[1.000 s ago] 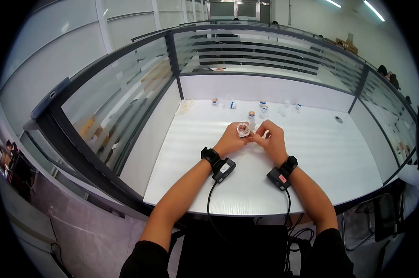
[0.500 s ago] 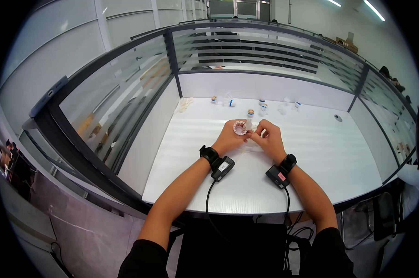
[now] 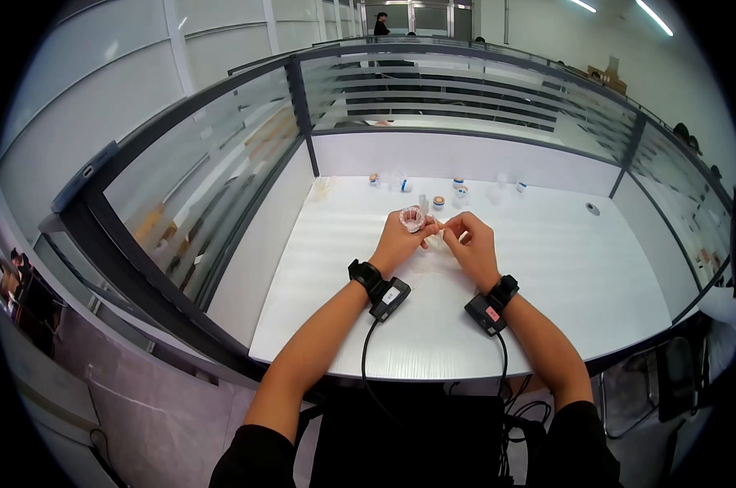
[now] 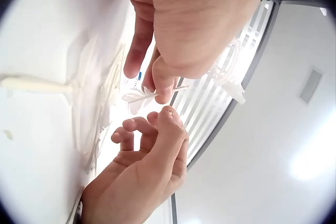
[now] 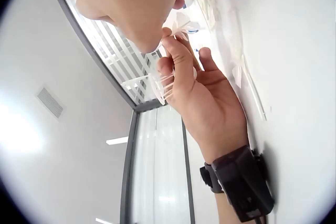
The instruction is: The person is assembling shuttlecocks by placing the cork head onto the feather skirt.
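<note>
My left hand (image 3: 398, 244) holds a clear, ribbed plastic cup or ring (image 3: 411, 219) at its upper side. In the left wrist view, that hand's thumb and finger pinch a thin white stick (image 4: 181, 88), with a pale, petal-like piece (image 4: 137, 100) beside it. My right hand (image 3: 476, 250) is close on the right, fingers bent, its thumb and index tips together near the stick's end; whether they pinch something is unclear. Pale, thin pieces (image 4: 100, 103) lie on the table below the hands. A small bottle with an orange top (image 3: 438, 202) stands just beyond.
Several small capped bottles (image 3: 458, 184) and clear plastic pieces (image 3: 498, 193) stand or lie along the table's back. Pale strips (image 3: 325, 189) lie at the back left. Partition panels (image 3: 465, 148) border the table (image 3: 547, 301); a cable hangs from each wrist camera.
My left hand and the clear cup have shifted slightly left, and a gap between the two hands' fingertips has widened. A translucent piece now stands up beside the cup.
</note>
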{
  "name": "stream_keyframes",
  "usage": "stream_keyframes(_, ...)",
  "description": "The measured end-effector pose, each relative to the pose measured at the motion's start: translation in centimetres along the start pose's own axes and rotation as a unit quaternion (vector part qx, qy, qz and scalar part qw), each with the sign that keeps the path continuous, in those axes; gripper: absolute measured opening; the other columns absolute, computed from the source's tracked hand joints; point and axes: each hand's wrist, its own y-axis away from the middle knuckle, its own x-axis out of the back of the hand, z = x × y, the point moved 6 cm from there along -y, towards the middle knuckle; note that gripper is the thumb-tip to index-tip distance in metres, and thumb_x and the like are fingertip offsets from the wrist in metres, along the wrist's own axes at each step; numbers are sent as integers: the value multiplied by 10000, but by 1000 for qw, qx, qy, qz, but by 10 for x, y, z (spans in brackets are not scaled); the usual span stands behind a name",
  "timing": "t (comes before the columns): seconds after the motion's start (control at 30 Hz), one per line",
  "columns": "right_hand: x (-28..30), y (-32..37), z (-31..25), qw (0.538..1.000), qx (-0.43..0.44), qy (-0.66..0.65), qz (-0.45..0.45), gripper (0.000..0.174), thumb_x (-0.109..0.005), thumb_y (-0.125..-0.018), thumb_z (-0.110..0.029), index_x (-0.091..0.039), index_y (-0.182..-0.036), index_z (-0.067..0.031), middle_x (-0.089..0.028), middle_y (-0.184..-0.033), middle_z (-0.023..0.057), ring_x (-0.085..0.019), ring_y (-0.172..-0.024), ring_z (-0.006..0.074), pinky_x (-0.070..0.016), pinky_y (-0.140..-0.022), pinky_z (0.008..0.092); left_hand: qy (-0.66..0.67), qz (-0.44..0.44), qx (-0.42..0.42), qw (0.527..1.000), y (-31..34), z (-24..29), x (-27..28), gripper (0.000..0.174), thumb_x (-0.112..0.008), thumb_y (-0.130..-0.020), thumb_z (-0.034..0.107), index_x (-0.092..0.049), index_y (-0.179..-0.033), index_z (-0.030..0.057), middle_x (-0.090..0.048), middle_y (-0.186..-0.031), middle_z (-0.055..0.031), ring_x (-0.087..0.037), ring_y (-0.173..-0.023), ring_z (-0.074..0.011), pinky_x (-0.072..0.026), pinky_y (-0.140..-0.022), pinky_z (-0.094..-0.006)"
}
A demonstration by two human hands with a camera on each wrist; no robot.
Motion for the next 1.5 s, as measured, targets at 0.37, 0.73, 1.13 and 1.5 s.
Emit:
stream_keyframes(0.37, 2, 0, 4, 999, -27, 29, -8, 166, -787, -881, -166, -731, -906, -12, -717, -797, 50, -584, -647, 83, -465, -552, 256, -39, -10, 18, 999, 4, 3, -2, 134, -765, -910, 125, -713, -909, 1, -742, -940, -74, -669, -800, -110, -532, -612, -255)
stream_keyframes(0.73, 0, 0, -5, 999, 31, 23, -9, 107, -765, -903, -149, -754, -943, -51, -690, -858, 42, -614, -683, 101, -465, -563, 253, -80, -12, 15, 997, 4, -1, -2, 123, -801, -858, 140, -746, -901, 38, -714, -770, -25, -578, -636, -54, -459, -549, -234)
stream_keyframes(1.13, -3, 1, -7, 999, 32, 20, -22, 117, -767, -894, -140, -749, -966, -49, -665, -866, 56, -619, -687, 116, -471, -565, 264, -150, -22, -21, 988, 6, 6, -5, 120, -781, -872, 87, -714, -921, -1, -724, -825, -46, -633, -736, -90, -507, -671, -276)
stream_keyframes(1.5, -1, 2, -12, 999, 48, 25, -4, 119, -776, -877, -121, -737, -941, -30, -672, -849, 75, -618, -664, 130, -465, -553, 274, -142, -25, -31, 989, 8, 9, -8, 147, -782, -864, 98, -717, -933, -14, -731, -823, -79, -614, -728, -119, -502, -685, -312)
